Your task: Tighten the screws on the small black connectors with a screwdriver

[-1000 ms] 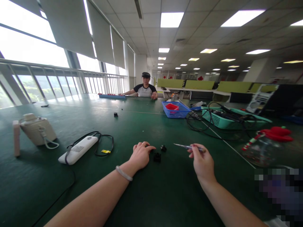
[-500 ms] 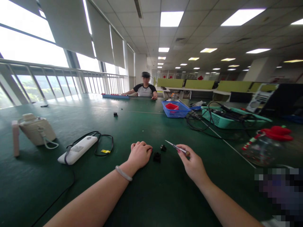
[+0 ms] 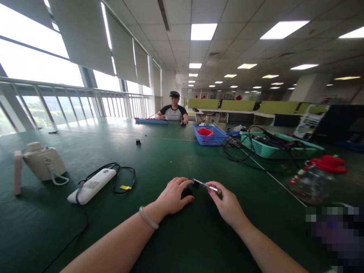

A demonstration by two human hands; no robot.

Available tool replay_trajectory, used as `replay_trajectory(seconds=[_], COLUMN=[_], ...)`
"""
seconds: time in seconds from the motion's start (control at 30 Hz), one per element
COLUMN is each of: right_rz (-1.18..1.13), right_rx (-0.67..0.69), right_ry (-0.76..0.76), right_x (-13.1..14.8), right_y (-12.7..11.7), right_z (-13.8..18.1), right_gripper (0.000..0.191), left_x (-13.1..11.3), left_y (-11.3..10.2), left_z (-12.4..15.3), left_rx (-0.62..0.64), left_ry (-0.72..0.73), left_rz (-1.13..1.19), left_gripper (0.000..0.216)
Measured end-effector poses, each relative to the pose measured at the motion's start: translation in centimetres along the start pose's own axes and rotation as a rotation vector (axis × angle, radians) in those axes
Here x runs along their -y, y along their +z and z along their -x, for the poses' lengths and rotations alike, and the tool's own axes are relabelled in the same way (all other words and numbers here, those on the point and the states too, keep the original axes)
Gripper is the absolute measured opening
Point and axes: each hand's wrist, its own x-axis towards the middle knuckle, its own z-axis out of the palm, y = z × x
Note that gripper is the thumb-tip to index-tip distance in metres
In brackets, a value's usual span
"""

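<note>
My left hand (image 3: 173, 195) rests on the green table with thumb and index finger spread apart. In the gap between them sits a small black block (image 3: 187, 192), partly hidden by the hand. The index fingertip is close to a smaller black piece (image 3: 196, 184); whether it touches is unclear. My right hand (image 3: 229, 204) pinches a screwdriver (image 3: 209, 186) near its handle. The thin metal shaft points left, and its tip overlaps the smaller black piece in view; contact cannot be made out.
A white power strip (image 3: 92, 185) with a black cord and a beige bottle (image 3: 44, 163) are left. Blue basket (image 3: 210, 140), teal basket (image 3: 264, 149) with cables and red-lidded jar (image 3: 315, 185) are right. Another black piece (image 3: 138, 142) lies farther off. A person (image 3: 173, 112) sits opposite.
My left hand has moved right and opened its thumb around the black block. The right hand has brought the screwdriver left and lower, its tip now over the smaller black piece.
</note>
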Motion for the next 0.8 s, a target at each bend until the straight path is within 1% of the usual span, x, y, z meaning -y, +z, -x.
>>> replay_trajectory(seconds=[0.1, 0.2, 0.3, 0.5, 0.67, 0.8], right_rz=[0.001, 0.015, 0.023, -0.001, -0.003, -0.001], right_rx=[-0.029, -0.094, -0.122, -0.11, -0.079, -0.064], right_ry=[-0.02, -0.022, 0.008, 0.006, 0.0, 0.006], right_x=[0.18, 0.22, 0.02, 0.12, 0.59, 0.58], right_y=[-0.13, -0.31, -0.39, -0.38, -0.44, -0.51], right_z=[0.11, 0.21, 0.22, 0.28, 0.38, 0.29], right_gripper=[0.027, 0.027, 0.027, 0.027, 0.026, 0.028], left_x=[0.03, 0.37, 0.49, 0.11, 0.19, 0.34], left_y=[0.13, 0.16, 0.04, -0.23, -0.12, 0.02], left_z=[0.06, 0.09, 0.09, 0.14, 0.18, 0.14], left_rx=[0.035, 0.052, 0.062, 0.06, 0.051, 0.018], left_ry=[0.005, 0.01, 0.015, 0.009, 0.008, -0.058], left_rz=[0.001, -0.005, -0.005, 0.017, 0.029, 0.005], left_gripper=[0.057, 0.049, 0.044, 0.042, 0.03, 0.027])
